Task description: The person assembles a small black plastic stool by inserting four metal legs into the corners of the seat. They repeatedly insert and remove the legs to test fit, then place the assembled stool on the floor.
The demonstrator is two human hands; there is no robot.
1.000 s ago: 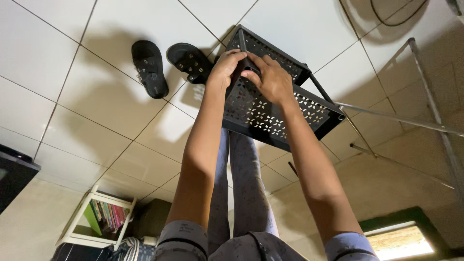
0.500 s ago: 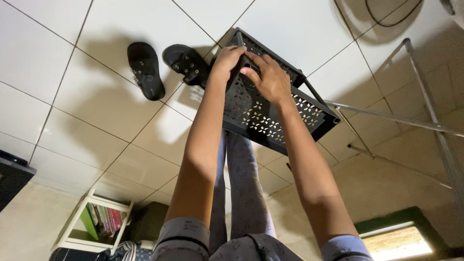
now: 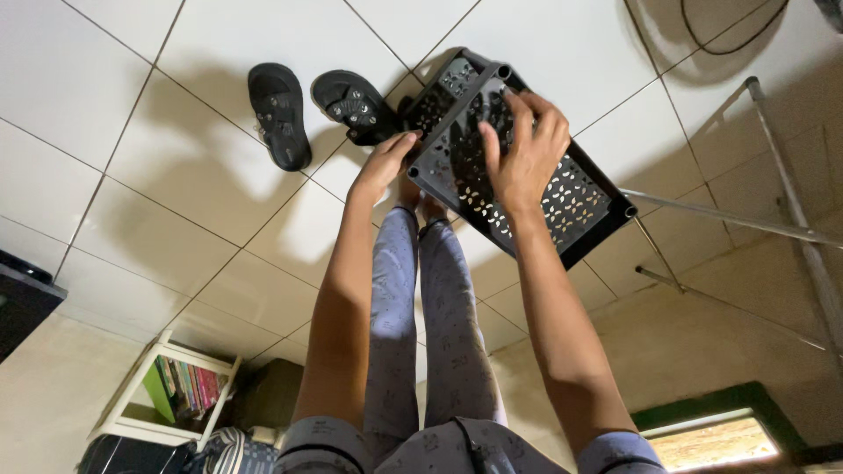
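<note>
Fingers (image 3: 518, 123) of the right hand (image 3: 520, 162) are lying spread and flat across the perforated top of the black plastic tray (image 3: 562, 189), palm pressing down, so nothing is being pinched. Left hand (image 3: 382, 167) is meeting the tray's near corner, fingers held together and curling round the edge; thumb position, can't tell. One hand flat on top and one on the rim looks like a grip for steadying or turning the tray, judging by how it is tilting. Tray is sitting low over the white tiled floor (image 3: 158, 167), just past the person's feet and above the legs in grey patterned trousers (image 3: 439, 316); whether its far edge is touching the floor isn't visible. Round sockets are showing at the tray corners, probably for posts.

Two black sandals (image 3: 279, 114) are lying side by side on the tiles, just beside the tray's left end. Metal frame tubes (image 3: 781, 167) are running along the right. A small white shelf with books (image 3: 167, 386) is standing bottom left.
</note>
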